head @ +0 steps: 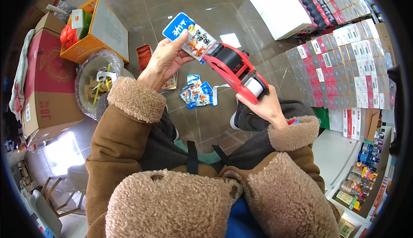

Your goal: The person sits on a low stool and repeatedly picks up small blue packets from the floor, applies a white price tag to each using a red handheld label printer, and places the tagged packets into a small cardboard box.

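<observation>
Between the thumb and fingers of my left hand (pixel 166 59) is a blue and white snack packet (pixel 196 39) with printed writing. My right hand (pixel 263 105) grips a red and black price label gun (pixel 235 67), with a roll of white labels (pixel 253 87) in its rear part. The gun's front end meets the packet's lower right edge; whether it presses on it I cannot tell. On the tiled floor below lies a loose pile of similar packets (pixel 196 93). A white paper strip (pixel 215 96) lies at the pile's right side.
An open box of red packets (pixel 144 57) sits behind my left hand. To the left are a lined waste bin (pixel 84 93), a yellow carton (pixel 108 28) and a large cardboard box (pixel 48 93). Wrapped cases (pixel 338 67) and a white foam box (pixel 277 9) stand at right.
</observation>
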Tool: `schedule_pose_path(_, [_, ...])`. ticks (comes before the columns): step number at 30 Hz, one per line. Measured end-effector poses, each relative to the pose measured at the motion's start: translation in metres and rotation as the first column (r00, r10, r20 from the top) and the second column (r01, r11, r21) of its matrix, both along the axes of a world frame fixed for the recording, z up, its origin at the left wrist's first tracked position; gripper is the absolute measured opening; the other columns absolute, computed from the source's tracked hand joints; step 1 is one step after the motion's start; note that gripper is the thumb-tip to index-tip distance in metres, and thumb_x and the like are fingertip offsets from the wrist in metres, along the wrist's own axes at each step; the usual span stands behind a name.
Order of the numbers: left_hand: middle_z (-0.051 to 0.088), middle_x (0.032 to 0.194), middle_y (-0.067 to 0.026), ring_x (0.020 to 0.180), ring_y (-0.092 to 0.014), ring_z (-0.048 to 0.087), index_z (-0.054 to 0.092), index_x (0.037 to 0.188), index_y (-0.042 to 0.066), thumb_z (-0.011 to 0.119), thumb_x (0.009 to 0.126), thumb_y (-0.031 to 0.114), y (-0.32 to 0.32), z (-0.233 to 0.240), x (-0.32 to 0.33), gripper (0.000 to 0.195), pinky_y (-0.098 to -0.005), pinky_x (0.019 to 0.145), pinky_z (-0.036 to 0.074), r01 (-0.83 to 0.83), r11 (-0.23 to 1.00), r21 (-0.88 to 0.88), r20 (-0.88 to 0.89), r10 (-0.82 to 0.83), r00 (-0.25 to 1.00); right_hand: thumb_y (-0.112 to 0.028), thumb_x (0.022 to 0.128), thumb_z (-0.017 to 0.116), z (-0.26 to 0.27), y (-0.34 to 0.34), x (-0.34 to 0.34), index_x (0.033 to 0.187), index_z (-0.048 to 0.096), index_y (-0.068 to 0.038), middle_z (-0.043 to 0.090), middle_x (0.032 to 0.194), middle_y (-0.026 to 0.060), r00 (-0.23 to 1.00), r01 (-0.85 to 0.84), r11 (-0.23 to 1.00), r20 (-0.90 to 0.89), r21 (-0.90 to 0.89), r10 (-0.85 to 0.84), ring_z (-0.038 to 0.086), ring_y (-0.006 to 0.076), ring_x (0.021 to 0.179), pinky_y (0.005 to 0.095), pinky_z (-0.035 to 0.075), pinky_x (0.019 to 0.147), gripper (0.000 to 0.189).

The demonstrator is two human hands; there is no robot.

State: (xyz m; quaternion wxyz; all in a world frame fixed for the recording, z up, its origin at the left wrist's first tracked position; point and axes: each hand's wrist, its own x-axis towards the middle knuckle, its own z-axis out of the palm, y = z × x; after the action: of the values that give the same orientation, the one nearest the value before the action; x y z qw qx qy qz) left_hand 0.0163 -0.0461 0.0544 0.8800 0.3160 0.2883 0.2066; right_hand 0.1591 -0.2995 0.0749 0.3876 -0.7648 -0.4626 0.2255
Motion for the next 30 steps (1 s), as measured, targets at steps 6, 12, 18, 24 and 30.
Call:
schedule_pose_path(6, [0.07, 0.102, -0.0155, 0.093, -0.025, 0.07, 0.063, 0.105, -0.002, 0.075, 0.082, 0.001, 0.0, -0.004, -0.008, 0.026, -0.0377, 0.08, 0.06, 0.027, 0.984, 0.179, -0.104, -0.009, 0.995, -0.022, 0.076, 0.082, -0.01, -0.012, 0.01, 0.109, 0.065, 0.0, 0.071, 0.095, 0.0109, 0.997, 0.061, 0.998, -0.052, 0.032, -0.059, 0.067, 0.0169, 0.089, 0.0331, 0.053, 0.081, 0.043])
schedule_pose_path(12, [0.072, 0.084, -0.0146, 0.069, -0.021, 0.071, 0.065, 0.097, -0.005, 0.078, 0.077, -0.002, 0.009, -0.032, -0.01, 0.024, -0.0332, 0.064, 0.06, 0.043, 0.894, 0.445, -0.348, 0.129, 0.928, -0.015, 0.076, 0.083, -0.008, -0.01, 0.019, 0.126, 0.051, -0.001, 0.063, 0.115, 0.0099, 0.96, 0.139, 0.988, -0.255, 0.064, -0.118, 0.061, 0.0183, 0.104, 0.0337, 0.05, 0.091, 0.061])
schedule_pose_path(18, [0.07, 0.096, -0.0135, 0.083, -0.023, 0.07, 0.063, 0.106, -0.004, 0.075, 0.083, 0.011, 0.044, -0.083, -0.033, 0.03, -0.0379, 0.077, 0.059, 0.066, 0.917, 0.394, -0.378, 0.096, 0.921, -0.006, 0.076, 0.081, -0.001, -0.011, 0.022, 0.134, 0.039, -0.003, 0.056, 0.121, 0.009, 0.906, 0.218, 0.965, -0.397, 0.147, -0.144, 0.056, 0.0178, 0.109, 0.0347, 0.048, 0.094, 0.072])
schedule_pose_path(24, [0.073, 0.084, -0.0102, 0.074, -0.016, 0.069, 0.072, 0.09, -0.002, 0.08, 0.069, 0.013, 0.047, -0.153, -0.059, 0.027, -0.0315, 0.072, 0.055, 0.454, 0.654, 0.605, -0.692, 0.151, 0.706, -0.009, 0.075, 0.082, 0.004, -0.013, 0.026, 0.139, 0.035, -0.004, 0.056, 0.123, 0.0099, 0.954, 0.167, 0.962, -0.282, 0.216, -0.102, 0.056, 0.0174, 0.109, 0.034, 0.05, 0.092, 0.079])
schedule_pose_path(30, [0.074, 0.09, -0.0151, 0.081, -0.027, 0.071, 0.075, 0.102, 0.009, 0.086, 0.064, 0.025, 0.043, -0.231, -0.066, 0.044, -0.034, 0.077, 0.054, 0.63, 0.409, 0.66, -0.751, 0.362, 0.552, -0.01, 0.077, 0.081, 0.008, -0.016, 0.025, 0.138, 0.036, -0.004, 0.059, 0.118, 0.0084, 0.939, 0.203, 0.955, -0.321, 0.215, -0.127, 0.058, 0.0162, 0.105, 0.0326, 0.05, 0.091, 0.076])
